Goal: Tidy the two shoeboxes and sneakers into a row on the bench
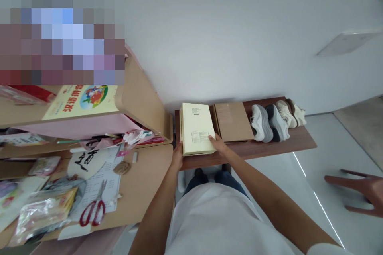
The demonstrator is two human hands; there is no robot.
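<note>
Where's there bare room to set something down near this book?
The brown wooden shelf has a bare strip in front of the sneakers, beside the cardboard package. The tan desk has a bare corner right of the printed sheet. Its left side is crowded, around the red-handled scissors.

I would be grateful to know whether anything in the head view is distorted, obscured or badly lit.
Head view: a pixelated mosaic hides the top-left corner, the wide lens bends the desk edge, and a bright streak of light crosses the floor.
</note>
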